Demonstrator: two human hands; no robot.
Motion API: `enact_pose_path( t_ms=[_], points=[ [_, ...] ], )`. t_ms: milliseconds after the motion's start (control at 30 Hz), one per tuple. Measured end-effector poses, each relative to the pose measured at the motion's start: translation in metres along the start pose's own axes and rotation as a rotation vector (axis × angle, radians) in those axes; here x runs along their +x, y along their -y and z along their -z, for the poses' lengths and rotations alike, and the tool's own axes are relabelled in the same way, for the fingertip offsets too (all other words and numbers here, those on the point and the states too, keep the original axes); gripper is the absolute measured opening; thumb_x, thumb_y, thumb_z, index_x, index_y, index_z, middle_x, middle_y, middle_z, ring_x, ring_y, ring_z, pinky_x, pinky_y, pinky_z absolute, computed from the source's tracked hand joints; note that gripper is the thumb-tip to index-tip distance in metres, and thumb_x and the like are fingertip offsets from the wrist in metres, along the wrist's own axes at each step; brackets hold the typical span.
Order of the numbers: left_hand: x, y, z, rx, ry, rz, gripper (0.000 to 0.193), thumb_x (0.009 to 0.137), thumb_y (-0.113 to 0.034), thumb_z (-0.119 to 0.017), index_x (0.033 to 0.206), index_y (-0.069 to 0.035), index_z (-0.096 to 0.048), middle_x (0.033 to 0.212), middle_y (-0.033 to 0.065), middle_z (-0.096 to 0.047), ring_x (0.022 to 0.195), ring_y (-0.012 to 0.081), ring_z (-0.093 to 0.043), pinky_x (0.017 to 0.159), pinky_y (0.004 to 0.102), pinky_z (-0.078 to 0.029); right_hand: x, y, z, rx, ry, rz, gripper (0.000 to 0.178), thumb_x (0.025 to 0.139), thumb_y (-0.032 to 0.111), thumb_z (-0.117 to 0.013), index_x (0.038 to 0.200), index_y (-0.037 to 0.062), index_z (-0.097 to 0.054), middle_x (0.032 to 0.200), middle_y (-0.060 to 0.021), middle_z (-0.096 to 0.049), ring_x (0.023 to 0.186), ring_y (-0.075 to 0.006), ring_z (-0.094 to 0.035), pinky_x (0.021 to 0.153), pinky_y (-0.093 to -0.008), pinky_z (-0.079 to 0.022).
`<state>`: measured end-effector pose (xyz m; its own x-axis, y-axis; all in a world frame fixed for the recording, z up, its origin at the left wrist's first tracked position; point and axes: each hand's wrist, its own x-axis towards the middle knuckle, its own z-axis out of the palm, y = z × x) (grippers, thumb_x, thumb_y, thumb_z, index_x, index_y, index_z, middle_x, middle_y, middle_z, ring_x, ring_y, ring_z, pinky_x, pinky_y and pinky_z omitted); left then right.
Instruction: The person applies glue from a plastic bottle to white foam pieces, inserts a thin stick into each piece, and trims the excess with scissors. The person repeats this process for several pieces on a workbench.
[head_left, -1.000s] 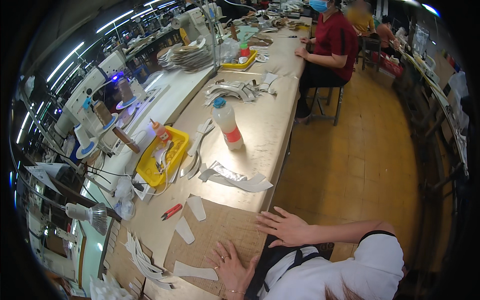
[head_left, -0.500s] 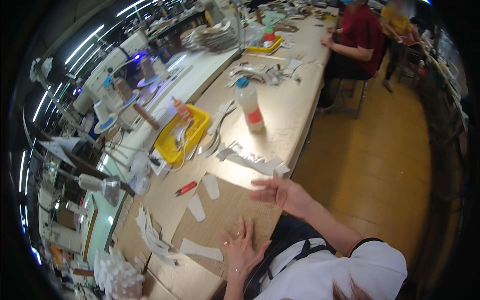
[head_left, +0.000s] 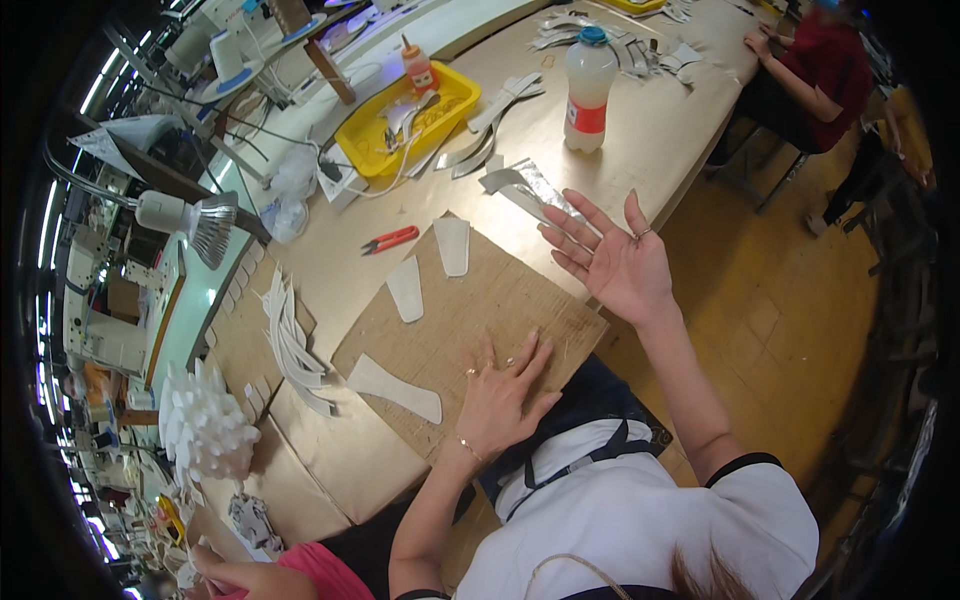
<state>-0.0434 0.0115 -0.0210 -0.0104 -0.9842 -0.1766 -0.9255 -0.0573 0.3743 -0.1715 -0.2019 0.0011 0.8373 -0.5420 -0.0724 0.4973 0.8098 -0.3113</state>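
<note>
Here's the brown board (head_left: 500,290), lying on the near edge of the table (head_left: 660,130), and the left hand (head_left: 505,400) is right on it at five o'clock, palm down, fingers fanned out. The right hand (head_left: 620,265) is up at two o'clock, wide open, palm turned upward, fingers spread, by the board's edge. Three pale pieces on the board: a short one (head_left: 452,247) near twelve, another short one (head_left: 407,290) at ten, and the long curved one (head_left: 395,388) at eight, just beside the left hand. Off the board now: red snips (head_left: 390,240) between ten and eleven, silvery strips (head_left: 535,185) at one, partly behind the right fingers, and a heap of white strips (head_left: 290,345) at nine. Further out, the yellow tray (head_left: 445,132) sits between eleven and twelve, an orange squeeze bottle (head_left: 418,72) at its far side, and a blue-capped bottle (head_left: 590,90) stands upright at one. A lamp (head_left: 190,215) hangs at ten; a red-shirted co-worker (head_left: 835,85) sits at two.
</note>
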Motion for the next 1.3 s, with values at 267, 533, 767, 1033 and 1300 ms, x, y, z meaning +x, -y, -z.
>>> enact_pose_path(
  t_ms=[267,533,767,1033,1300],
  points=[
    [-0.009,0.009,-0.003,-0.229,-0.175,0.165,0.108,0.081,-0.071,-0.053,0.155,-0.004,-0.013,0.160,0.0231,-0.014,0.146,0.0501,-0.005,0.110,0.0683,0.010,-0.002,0.001,0.011,-0.349,-0.082,0.044,0.065,0.101,0.055,-0.035,0.142,0.0053,-0.043,0.139,-0.0200,-0.053,0.124,-0.0314,-0.055,0.106,-0.0409,-0.040],
    [-0.003,0.016,-0.008,-0.008,-0.171,0.306,0.117,0.075,-0.078,-0.054,0.155,-0.002,-0.015,0.157,0.0267,-0.021,0.146,0.0471,-0.013,0.116,0.0611,0.000,-0.040,-0.033,0.011,-2.152,-0.408,-0.047,0.047,0.089,0.025,-0.069,0.128,0.0021,-0.056,0.092,-0.0162,-0.064,0.084,-0.0277,-0.064,0.078,-0.0369,-0.050],
    [-0.006,0.007,0.003,-0.132,-0.111,0.257,0.118,0.073,-0.076,-0.061,0.154,-0.002,-0.017,0.156,0.0277,-0.023,0.142,0.0506,-0.021,0.117,0.0602,-0.004,-0.045,-0.045,0.026,-1.926,-0.447,-0.054,0.060,0.080,0.017,-0.078,0.132,0.0044,-0.052,0.073,-0.0134,-0.055,0.068,-0.0284,-0.056,0.067,-0.0383,-0.047],
    [-0.050,0.014,0.009,-0.196,-0.564,0.384,0.079,0.089,-0.046,-0.062,0.150,-0.005,-0.033,0.154,0.0256,-0.028,0.145,0.0435,-0.021,0.116,0.0611,0.006,-0.040,-0.045,0.020,-2.004,-0.438,-0.103,0.060,0.078,0.020,-0.080,0.130,0.0045,-0.054,0.066,-0.0097,-0.051,0.061,-0.0246,-0.051,0.062,-0.0365,-0.046],
    [-0.104,0.121,0.003,0.212,-0.622,0.846,0.034,0.093,-0.025,-0.057,0.123,-0.012,-0.064,0.155,0.0223,-0.029,0.147,0.0429,-0.013,0.114,0.0645,0.006,-0.029,-0.033,-0.009,-2.403,-0.234,0.284,0.040,0.085,0.023,-0.070,0.119,0.0059,-0.060,0.109,-0.0150,-0.059,0.101,-0.0325,-0.058,0.084,-0.0434,-0.048]
  ],
)
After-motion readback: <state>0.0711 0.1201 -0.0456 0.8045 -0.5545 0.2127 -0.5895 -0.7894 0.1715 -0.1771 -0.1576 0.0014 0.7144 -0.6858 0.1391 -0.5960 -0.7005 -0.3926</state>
